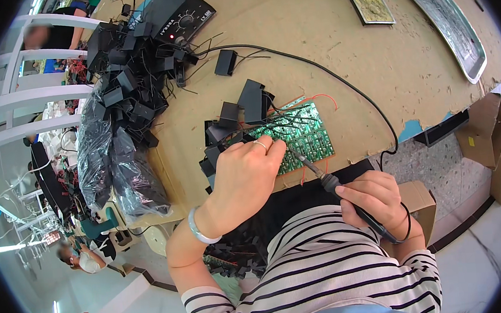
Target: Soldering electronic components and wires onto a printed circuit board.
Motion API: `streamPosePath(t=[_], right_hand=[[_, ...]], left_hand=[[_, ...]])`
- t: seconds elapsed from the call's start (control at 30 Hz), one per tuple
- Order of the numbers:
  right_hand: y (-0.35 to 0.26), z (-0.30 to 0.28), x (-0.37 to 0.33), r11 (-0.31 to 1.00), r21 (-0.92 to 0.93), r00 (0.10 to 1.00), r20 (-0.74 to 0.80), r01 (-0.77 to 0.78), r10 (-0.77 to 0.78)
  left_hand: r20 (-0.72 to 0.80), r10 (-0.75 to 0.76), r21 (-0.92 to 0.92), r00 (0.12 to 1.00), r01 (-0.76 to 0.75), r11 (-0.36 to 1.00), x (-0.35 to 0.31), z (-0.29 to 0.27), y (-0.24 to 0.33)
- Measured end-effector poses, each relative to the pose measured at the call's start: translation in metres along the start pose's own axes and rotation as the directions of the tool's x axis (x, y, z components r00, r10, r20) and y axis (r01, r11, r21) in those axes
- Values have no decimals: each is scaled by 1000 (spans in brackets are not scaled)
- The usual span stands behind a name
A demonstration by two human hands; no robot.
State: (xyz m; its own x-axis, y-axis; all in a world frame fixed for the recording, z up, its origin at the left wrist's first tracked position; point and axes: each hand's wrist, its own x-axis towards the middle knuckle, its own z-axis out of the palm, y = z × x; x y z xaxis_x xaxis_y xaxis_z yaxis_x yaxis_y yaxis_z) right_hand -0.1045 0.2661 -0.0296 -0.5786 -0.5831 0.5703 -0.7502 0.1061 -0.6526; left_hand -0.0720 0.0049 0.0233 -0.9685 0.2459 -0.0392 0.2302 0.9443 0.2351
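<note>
Head view | right hand grasps soldering iron, tip at green circuit board | left hand bunched over board, whether gripping anything cannot be told

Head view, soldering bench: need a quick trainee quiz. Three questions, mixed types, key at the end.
1. Open question: Which tool does the person's right hand hold?
2. True or false: In the picture, the long metal tray lies to the left of the green circuit-board panel.
3. Fill the gap: On the black control box, the small indicator light glows ____.

Key:
1. A soldering iron, its tip pointing toward the panel and the left hand.
2. False: the tray lies farther up and to the right of the panel.
3. Red.
</note>
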Motion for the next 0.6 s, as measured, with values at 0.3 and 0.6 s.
streamPosePath(t=[0.3, 0.6], right_hand=[[6, 8, 5, 997, -10, 997, -11, 79, -79], [3, 5, 7, 955, -152, 966, 79, 255, -246]], left_hand=[[4, -13, 5, 1000, 13, 1000, 3, 1, 1], [6, -2, -6, 1000, 2, 1000, 5, 0, 1]])
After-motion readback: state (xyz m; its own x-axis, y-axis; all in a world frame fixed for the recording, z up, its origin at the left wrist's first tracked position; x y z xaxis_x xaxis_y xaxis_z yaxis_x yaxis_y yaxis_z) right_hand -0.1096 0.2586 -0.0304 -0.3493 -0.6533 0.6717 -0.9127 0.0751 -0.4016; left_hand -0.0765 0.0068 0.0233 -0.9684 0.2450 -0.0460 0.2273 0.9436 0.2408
